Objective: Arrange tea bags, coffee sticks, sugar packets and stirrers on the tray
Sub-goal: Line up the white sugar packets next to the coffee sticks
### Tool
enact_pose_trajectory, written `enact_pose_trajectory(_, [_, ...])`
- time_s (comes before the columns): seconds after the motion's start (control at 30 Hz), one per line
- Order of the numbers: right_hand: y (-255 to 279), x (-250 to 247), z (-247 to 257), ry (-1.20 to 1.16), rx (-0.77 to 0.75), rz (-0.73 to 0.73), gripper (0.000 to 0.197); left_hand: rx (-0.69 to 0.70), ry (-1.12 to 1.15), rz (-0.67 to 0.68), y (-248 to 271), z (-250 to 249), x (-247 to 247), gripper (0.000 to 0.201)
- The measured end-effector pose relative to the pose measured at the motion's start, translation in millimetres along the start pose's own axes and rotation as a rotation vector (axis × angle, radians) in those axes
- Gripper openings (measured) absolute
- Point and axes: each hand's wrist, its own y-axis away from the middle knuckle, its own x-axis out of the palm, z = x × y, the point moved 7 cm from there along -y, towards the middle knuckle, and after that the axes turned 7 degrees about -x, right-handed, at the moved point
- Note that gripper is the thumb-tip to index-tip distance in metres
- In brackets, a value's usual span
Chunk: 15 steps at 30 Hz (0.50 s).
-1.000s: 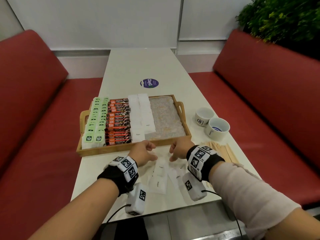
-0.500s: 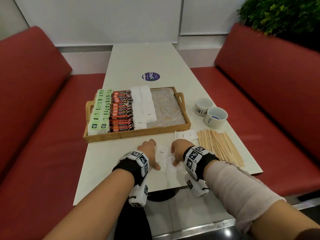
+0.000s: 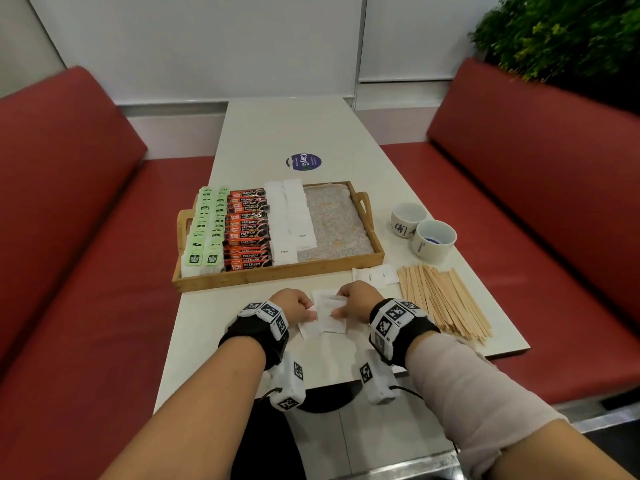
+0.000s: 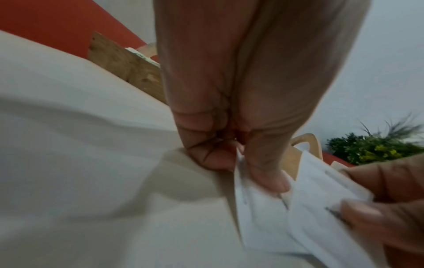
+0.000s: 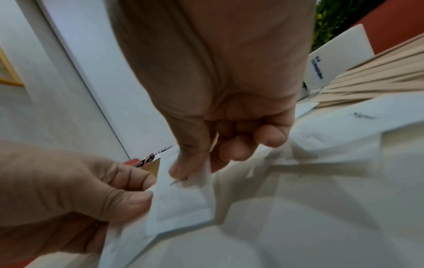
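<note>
Sugar packets (image 3: 329, 313): now gathered from the table into one stack (loose before), pinched by left hand (image 3: 294, 306) and right hand (image 3: 353, 303); ready for tray (image 3: 277, 273)

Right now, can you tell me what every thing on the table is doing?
Left hand: pinching the sugar packets.
Right hand: pinching the same packets.
Tray: right part bare.
Tea bags: rowed in tray.
Coffee sticks: rowed in tray.
Stirrers: piled on table.
Cups: upright.
</note>
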Motion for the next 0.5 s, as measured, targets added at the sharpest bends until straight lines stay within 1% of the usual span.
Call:
enact_pose_trajectory(0.03, [-1,0,1,-0.022,-0.006,0.001,0.026,0.011,0.043,0.008,0,1,-1,0.007])
enact_pose_trajectory(0.1, [-1,0,2,-0.077,-0.013,-0.006,0.017,0.004,0.147,0.027,-1,5,0,0.019])
enact_pose_trajectory(0.13, [-1,0,4,-0.105,-0.015,-0.009,0.017,-0.011,0.222,0.052,-3,8,1,0.022])
enact_pose_trajectory(0.2, [-3,1,5,-0.167,-0.012,-0.022,0.02,-0.052,0.378,0.09,-4,13,3,0.023])
enact_pose_trajectory(0.23, [-4,3,5,-0.197,-0.006,-0.031,0.018,-0.076,0.452,0.106,-4,15,4,0.023])
enact_pose_trajectory(0.3, [-5,6,6,-0.253,0.021,-0.037,0.007,-0.12,0.588,0.129,-3,18,6,0.024])
enact_pose_trajectory(0.33, [-5,9,6,-0.286,0.038,-0.034,0.007,-0.136,0.642,0.134,-3,19,6,0.023])
enact_pose_trajectory(0.4, [-7,14,7,-0.365,0.063,-0.034,0.019,-0.154,0.711,0.157,0,18,6,0.022])
enact_pose_trajectory(0.47, [-6,15,10,-0.42,0.074,-0.052,0.018,-0.144,0.724,0.194,3,16,7,0.018])
enact_pose_trajectory(0.5, [-7,15,12,-0.453,0.076,-0.06,0.016,-0.135,0.726,0.211,1,16,8,0.013])
